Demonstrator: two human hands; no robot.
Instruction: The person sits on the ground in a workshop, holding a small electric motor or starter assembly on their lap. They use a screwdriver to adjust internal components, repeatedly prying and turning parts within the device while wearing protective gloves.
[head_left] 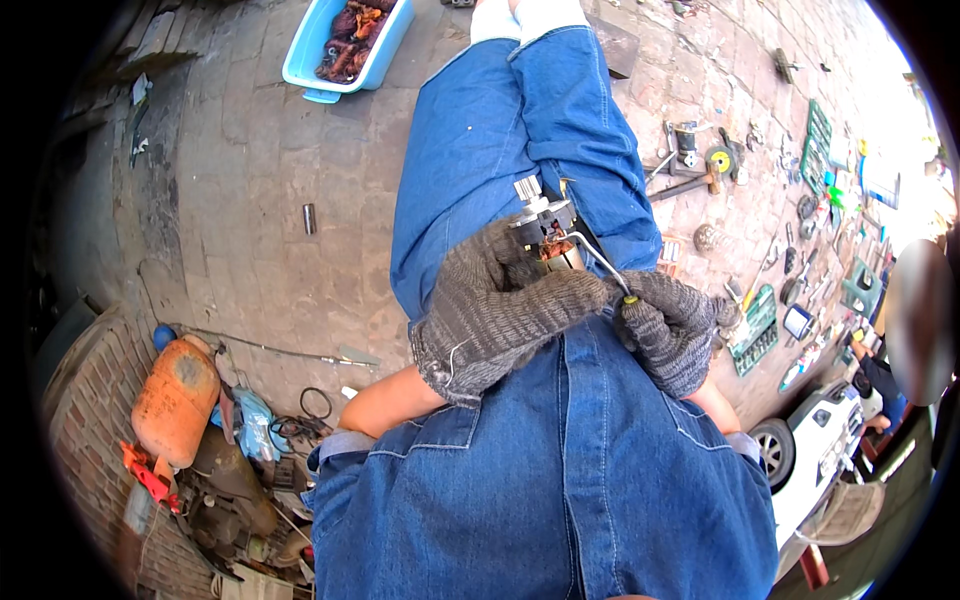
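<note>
My left hand [495, 305], in a grey knitted glove, grips a small metal motor part [545, 225] with a toothed shaft end and copper windings, held over my blue denim lap. In a matching grey glove, my right hand [668, 325] holds a screwdriver [600, 265] whose thin metal shank points up-left into the part. Most of the part's body is hidden under the left glove.
A blue plastic tub [345, 40] of rusty pieces stands on the paved ground at top. An orange gas cylinder [175, 400] and clutter lie lower left. Tools, socket sets [757, 335] and a grinder disc [718, 160] are spread at right. Another person's sleeve [880, 375] shows at far right.
</note>
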